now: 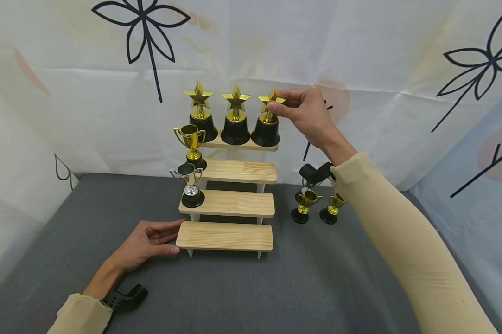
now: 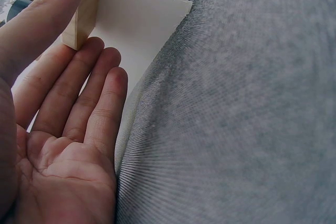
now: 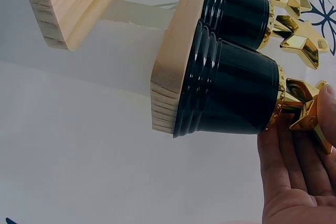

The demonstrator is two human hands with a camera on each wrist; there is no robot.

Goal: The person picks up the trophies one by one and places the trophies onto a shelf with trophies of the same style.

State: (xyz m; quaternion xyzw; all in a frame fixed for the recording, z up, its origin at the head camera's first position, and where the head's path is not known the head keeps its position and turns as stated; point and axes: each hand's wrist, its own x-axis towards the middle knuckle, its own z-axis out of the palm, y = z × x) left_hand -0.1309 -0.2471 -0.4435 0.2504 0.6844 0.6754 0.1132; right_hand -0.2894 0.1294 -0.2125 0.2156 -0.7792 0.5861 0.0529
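My right hand point(image 1: 309, 111) pinches the gold star of the rightmost star trophy point(image 1: 266, 132) between thumb and fingers. That trophy's black base stands on the top step point(image 1: 251, 145) of a wooden tiered display stand point(image 1: 224, 235), at the right end. Two more star trophies, a middle one point(image 1: 235, 125) and a left one point(image 1: 202, 121), stand beside it. In the left wrist view my left hand point(image 2: 68, 145) has its fingers extended, fingertips against the end of a wooden step point(image 2: 86, 17). From the head view, this is the lowest step's left end.
A gold cup trophy point(image 1: 191, 139) and a silver one point(image 1: 190, 185) stand at the left ends of the middle steps. Right of the stand, two gold cups point(image 1: 302, 206) point(image 1: 331, 209) and a partly hidden silver cup point(image 1: 305, 189) stand on the grey table point(image 1: 234, 297). Fabric hangs behind.
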